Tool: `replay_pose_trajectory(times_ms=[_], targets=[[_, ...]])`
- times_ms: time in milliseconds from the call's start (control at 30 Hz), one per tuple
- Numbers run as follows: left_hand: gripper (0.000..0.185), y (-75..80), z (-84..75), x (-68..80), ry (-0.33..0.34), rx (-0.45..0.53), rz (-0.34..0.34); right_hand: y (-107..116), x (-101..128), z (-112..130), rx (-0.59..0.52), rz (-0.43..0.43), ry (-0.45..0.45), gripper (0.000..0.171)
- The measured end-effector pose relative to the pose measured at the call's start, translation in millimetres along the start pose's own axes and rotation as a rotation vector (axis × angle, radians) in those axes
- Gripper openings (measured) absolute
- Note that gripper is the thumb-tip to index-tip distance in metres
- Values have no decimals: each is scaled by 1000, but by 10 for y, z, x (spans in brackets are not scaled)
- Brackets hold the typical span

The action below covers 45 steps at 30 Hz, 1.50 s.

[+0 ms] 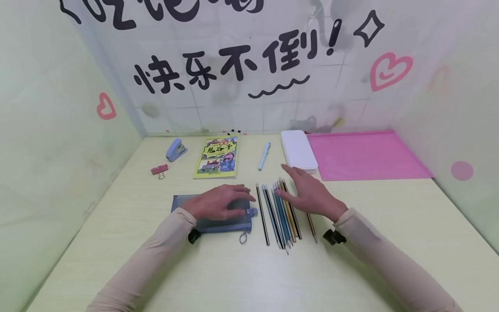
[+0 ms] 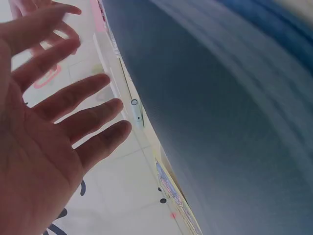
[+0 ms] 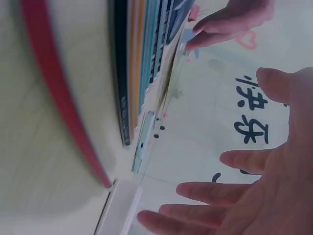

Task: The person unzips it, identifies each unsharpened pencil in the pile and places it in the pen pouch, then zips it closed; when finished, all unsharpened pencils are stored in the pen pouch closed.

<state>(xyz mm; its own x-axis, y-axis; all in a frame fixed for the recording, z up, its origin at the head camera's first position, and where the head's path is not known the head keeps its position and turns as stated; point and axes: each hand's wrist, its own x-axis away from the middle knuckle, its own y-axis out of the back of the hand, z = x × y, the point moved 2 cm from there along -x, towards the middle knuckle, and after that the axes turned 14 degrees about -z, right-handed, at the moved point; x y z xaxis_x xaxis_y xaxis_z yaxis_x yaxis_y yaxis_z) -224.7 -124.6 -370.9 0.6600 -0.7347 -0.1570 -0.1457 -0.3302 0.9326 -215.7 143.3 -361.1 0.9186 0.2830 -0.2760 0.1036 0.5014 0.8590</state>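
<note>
Several pencils (image 1: 281,216) lie side by side on the table, mostly blue, black and yellow, their eraser ends pointing away from me. One black pencil (image 1: 262,216) lies a little apart on the left, and a red one (image 3: 58,88) lies apart on the right, partly under my right hand in the head view. My right hand (image 1: 312,191) hovers over the pencils with fingers spread, holding nothing. Over a dark blue zippered pouch (image 1: 224,226) is my left hand (image 1: 220,202), its fingers loosely extended and nothing held. The left wrist view shows the pouch's mesh face (image 2: 210,127) below the palm.
Toward the back stand a blue stapler (image 1: 176,150), a pink binder clip (image 1: 159,170), a yellow comic-style book (image 1: 216,157), a light blue pen (image 1: 264,156) and a white case (image 1: 299,150). A pink sheet (image 1: 370,156) lies at the back right, before the printed wall.
</note>
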Motion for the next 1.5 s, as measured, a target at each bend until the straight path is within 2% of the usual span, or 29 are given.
replay_pose_trajectory(times_ms=[100,233,333,567,700,800,900,1033,1133,1300,1500], targets=[[32,-10,-21,-10,-52,29,8,-2,11,14,-129,27,-9,79],[29,-27,-74,-28,-74,55,41,-7,20,13,-316,85,-68,71],[28,-45,-113,-43,-79,36,68,-6,22,10,-409,110,-103,67],[24,-122,-159,-124,-154,-111,65,16,21,31,-455,84,-105,64],[19,-128,-168,-194,-181,-146,36,10,25,39,-456,75,-95,58],[16,-48,-151,-241,-194,-146,8,1,21,67,-472,56,-78,53],[15,144,-126,-279,-169,-110,-17,-19,6,144,-506,25,-54,45],[17,431,-64,-327,-96,-46,-53,-90,-23,301,-565,-2,-16,31],[18,582,-2,-366,-45,-1,-70,-145,-49,431,-595,-23,-15,23],[19,694,94,-401,28,94,-98,-215,-85,607,-640,-81,-62,18],[12,705,170,-401,90,243,-149,-268,-136,709,-639,-135,-99,10]])
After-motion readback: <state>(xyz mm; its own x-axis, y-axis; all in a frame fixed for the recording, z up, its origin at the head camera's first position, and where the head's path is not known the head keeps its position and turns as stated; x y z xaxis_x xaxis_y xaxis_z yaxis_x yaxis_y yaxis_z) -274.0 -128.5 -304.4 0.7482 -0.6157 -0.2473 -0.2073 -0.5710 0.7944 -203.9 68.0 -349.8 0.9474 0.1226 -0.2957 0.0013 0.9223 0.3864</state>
